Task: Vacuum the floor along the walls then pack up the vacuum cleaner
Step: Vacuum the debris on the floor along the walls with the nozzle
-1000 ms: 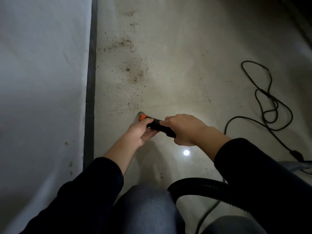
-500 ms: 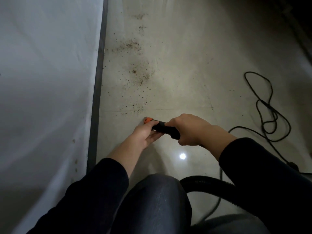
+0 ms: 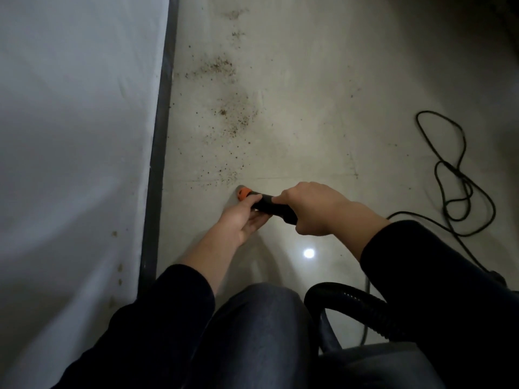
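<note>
Both hands on the vacuum nozzle [image 3: 270, 204] here: my right hand [image 3: 311, 209] is wrapped round the black tube, and my left hand [image 3: 244, 220] grips it right behind the orange tip [image 3: 243, 193]. The tip's down at the floor [image 3: 323, 122], near the grey baseboard [image 3: 158, 153]. Brown crumbs [image 3: 230, 116] are scattered just past it. The ribbed hose [image 3: 351, 300] loops by my knee [image 3: 261, 318], with the power cord [image 3: 455, 175] tangled off right.

I can read no text, label, brand or number on the nozzle [image 3: 271, 204] or anywhere around it.
</note>
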`<state>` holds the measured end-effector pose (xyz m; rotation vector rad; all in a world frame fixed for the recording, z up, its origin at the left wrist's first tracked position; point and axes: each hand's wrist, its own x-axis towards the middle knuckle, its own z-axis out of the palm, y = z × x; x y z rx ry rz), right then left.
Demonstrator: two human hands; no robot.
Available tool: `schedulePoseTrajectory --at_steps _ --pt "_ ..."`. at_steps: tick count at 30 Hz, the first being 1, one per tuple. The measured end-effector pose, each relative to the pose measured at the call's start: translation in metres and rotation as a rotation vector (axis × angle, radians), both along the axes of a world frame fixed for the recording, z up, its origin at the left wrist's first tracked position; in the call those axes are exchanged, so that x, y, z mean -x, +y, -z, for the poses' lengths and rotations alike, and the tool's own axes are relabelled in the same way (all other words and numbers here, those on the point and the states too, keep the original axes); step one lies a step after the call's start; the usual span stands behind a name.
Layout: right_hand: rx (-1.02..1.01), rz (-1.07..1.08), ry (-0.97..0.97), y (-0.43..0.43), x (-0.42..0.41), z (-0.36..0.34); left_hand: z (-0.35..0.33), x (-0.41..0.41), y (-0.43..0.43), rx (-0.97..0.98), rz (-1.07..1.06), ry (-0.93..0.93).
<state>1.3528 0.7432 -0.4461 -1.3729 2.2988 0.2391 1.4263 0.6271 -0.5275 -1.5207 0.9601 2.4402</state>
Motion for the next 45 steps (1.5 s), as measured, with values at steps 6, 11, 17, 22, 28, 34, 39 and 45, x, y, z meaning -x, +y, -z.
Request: schedulePoseTrajectory --at_steps 6,11,17,22,28,34,39,45 --pt "-0.003 -0.018 -0.006 0.003 0.002 0.010 0.008 0.002 0.000 0.013 -0.004 0.022" --pt "-0.014 -0.020 -0.026 -0.003 0.003 0.014 0.013 0.004 -0.006 0.011 -0.018 0.021" --pt "-0.009 -0.054 0.006 -0.019 0.002 0.018 0.014 -0.001 -0.017 0.044 -0.057 0.011" --pt "-0.016 -0.069 0.008 -0.027 -0.003 0.015 0.011 -0.010 -0.021 0.043 -0.084 0.008" --pt "-0.001 -0.098 0.001 -0.035 -0.010 0.018 0.012 -0.023 -0.029 0.038 -0.131 0.003" --pt "0.012 -0.140 -0.022 -0.048 -0.018 0.022 0.010 -0.038 -0.040 0.045 -0.175 0.000" --pt "0.018 -0.172 -0.048 -0.061 -0.025 0.023 0.007 -0.050 -0.050 0.043 -0.223 -0.009" --pt "0.011 -0.199 -0.064 -0.075 -0.032 0.024 0.007 -0.063 -0.059 0.019 -0.257 -0.013"
